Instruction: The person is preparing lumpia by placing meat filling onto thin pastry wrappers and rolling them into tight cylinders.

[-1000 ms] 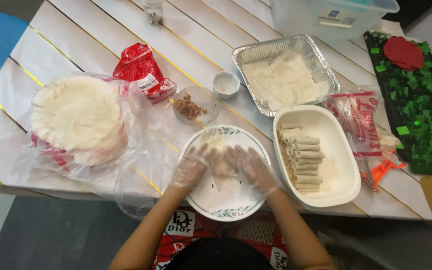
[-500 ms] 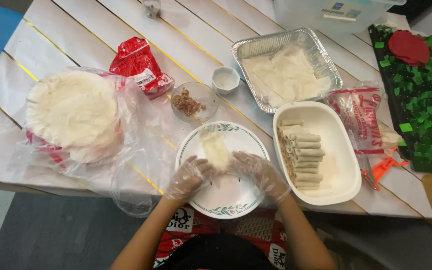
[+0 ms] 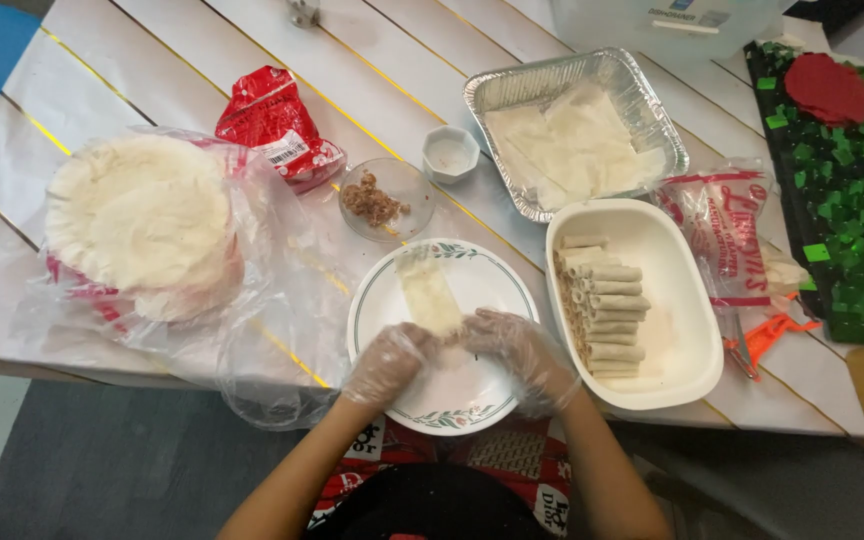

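Both gloved hands have drawn closer together at the wrapper's near end. On the round plate [image 3: 397,385], the pale wrapper strip [image 3: 429,296] runs lengthwise away from the person, tilted slightly left. Left hand [image 3: 390,360] and right hand [image 3: 520,352] curl, fingertips pinching its near end.

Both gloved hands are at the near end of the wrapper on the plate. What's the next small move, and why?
Probably roll the near end forward: the left hand and right hand pinch the wrapper at its near end, and it lies flat up the plate.
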